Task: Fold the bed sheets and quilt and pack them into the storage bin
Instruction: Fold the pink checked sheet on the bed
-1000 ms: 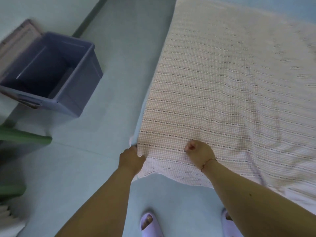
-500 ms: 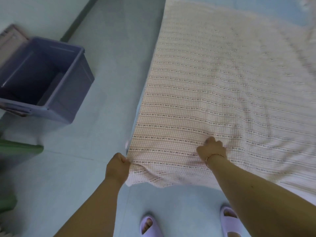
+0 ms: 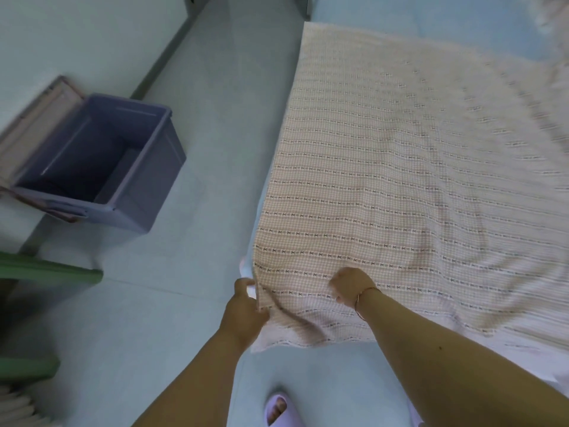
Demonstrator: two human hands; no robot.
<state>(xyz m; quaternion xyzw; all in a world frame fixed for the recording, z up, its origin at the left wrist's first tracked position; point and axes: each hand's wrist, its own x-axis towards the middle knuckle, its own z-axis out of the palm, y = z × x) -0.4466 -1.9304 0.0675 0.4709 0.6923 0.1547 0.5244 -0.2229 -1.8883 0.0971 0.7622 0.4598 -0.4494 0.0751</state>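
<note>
Two hands work the near left corner of a pale pink checked sheet (image 3: 400,167), a thin woven fabric crossed by rows of small dark cross marks and spread flat over a light blue bed (image 3: 431,13). Its near edge hangs over the bed end in soft folds, and shallow creases fan out to the right. The left hand (image 3: 244,312) has a narrow grip, fingers curled round the sheet's left border at the corner, where the cloth bunches into a ridge. The right hand (image 3: 351,285), with a thin bracelet (image 3: 365,298) at the wrist, rests knuckles-up on the sheet just inside the near edge, fingers curled into the cloth; whether they pinch a fold cannot be told. Compared with half a second ago, the right hand sits closer to the left one, and the corner fold between them is more gathered. The storage bin (image 3: 101,164), a rectangular lavender plastic tub with smooth walls and a rolled rim, stands open on the pale floor (image 3: 200,149) well apart to the left, against the wall. Green bars (image 3: 52,272) cross the left edge. One lilac slipper (image 3: 281,409) shows at the bottom edge.
</note>
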